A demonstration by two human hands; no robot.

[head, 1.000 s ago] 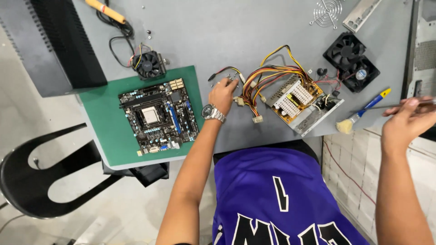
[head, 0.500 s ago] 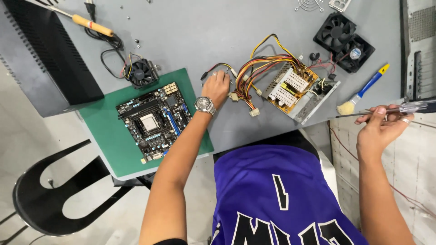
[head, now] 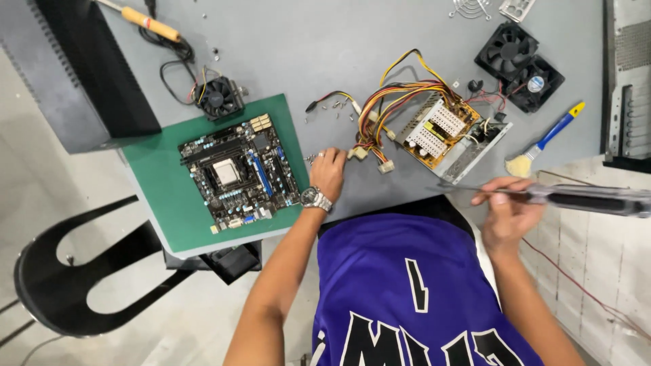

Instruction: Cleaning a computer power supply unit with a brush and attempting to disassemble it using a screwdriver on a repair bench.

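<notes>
Nearest the camera, the right hand [head: 507, 215] has its fingers closed around a long screwdriver [head: 542, 196], held level just off the near edge of the grey tabletop [head: 325, 54], in front of the opened power supply [head: 451, 132]. The left hand [head: 329, 173], with a wristwatch [head: 316, 198], rests on the tabletop left of the power supply, fingers curled over small screws [head: 312, 158]; whether they pinch one cannot be told. Further left of it, a motherboard [head: 237, 171] lies on a green mat [head: 163, 196]. Right of the power supply lies a blue-handled brush [head: 542, 141]. Beyond it sit two black fans [head: 519, 62], and far left a small cooler fan [head: 218, 97].
</notes>
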